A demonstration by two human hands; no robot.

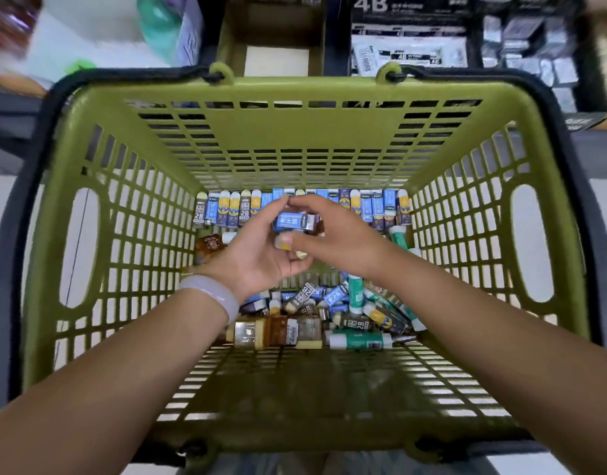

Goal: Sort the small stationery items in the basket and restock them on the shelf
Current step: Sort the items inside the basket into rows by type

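Both hands are reaching down into an olive-green plastic basket [295, 128], meeting over the middle of it. The left hand [261, 255] is sitting palm-up with its grip curled around a small bunch of erasers, and the top one is a blue-sleeved eraser [293, 222] lying sideways between thumb and fingers. A yellow-tipped one is peeking out just under the thumb. The right hand [340, 240] is coming in from the other side, fingers bent and touching that same bunch, but I honestly cannot tell whether its grip is clamped on an eraser or just resting against it. A pale bangle [213, 291] is sitting on the left wrist. Along the far wall of the basket a neat row of erasers [226, 209] is standing upright, blue, yellow and "2B" sleeves side by side, continuing behind the hands to the right corner. Nearer the body a loose pile [333, 303] is lying jumbled: more erasers, green-and-white glue sticks [358, 339], and a few brown bottles [278, 330] on their sides. Past the basket's dark handle [566, 132] the shelf is showing black boxes marked "4B" [408, 32], pretty blurry, with a green box next to them.
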